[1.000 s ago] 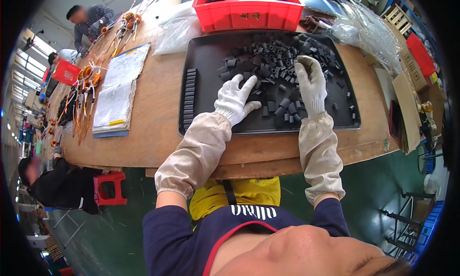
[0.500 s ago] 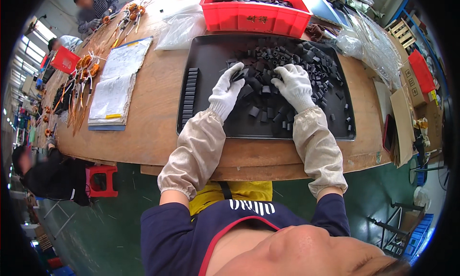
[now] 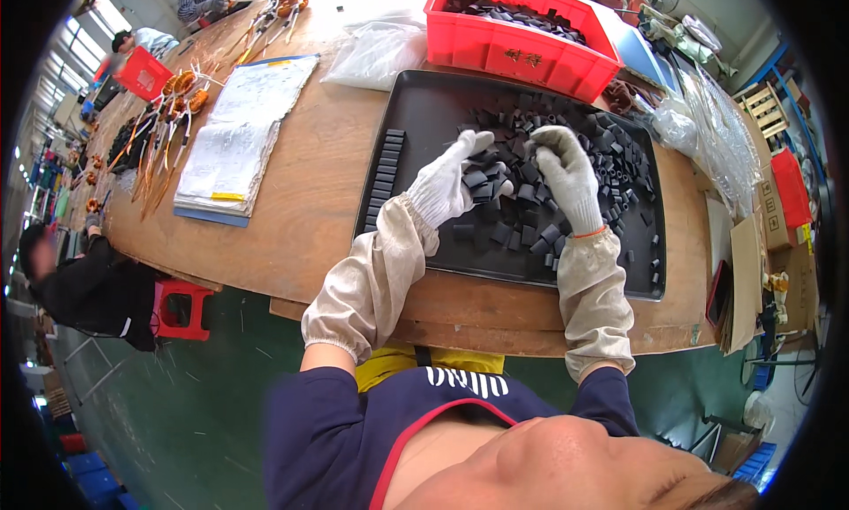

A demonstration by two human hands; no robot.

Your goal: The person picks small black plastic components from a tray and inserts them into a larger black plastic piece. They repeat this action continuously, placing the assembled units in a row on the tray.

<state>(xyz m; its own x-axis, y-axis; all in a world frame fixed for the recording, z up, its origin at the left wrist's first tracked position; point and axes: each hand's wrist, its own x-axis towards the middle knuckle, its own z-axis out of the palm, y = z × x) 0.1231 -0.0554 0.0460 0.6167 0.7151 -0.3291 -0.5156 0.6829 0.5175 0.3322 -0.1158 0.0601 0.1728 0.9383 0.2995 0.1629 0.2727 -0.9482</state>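
Head view: the white-gloved left hand (image 3: 447, 184) and white-gloved right hand (image 3: 568, 176) are closer together than half a second ago. The left grip is part-closed under several short black tubular pieces (image 3: 476, 179), apparently gathered, near mid-tray. The right grip is curled; its contents cannot be told. A loose black pile (image 3: 529, 235) extends toward the right edge of the black rectangular tray (image 3: 432, 112).

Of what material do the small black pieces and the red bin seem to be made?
Small black pieces: perhaps rubber or plastic, mostly matt, as they show little shine. Red bin: probably moulded plastic, slightly glossy, from its bright, uniform colour.
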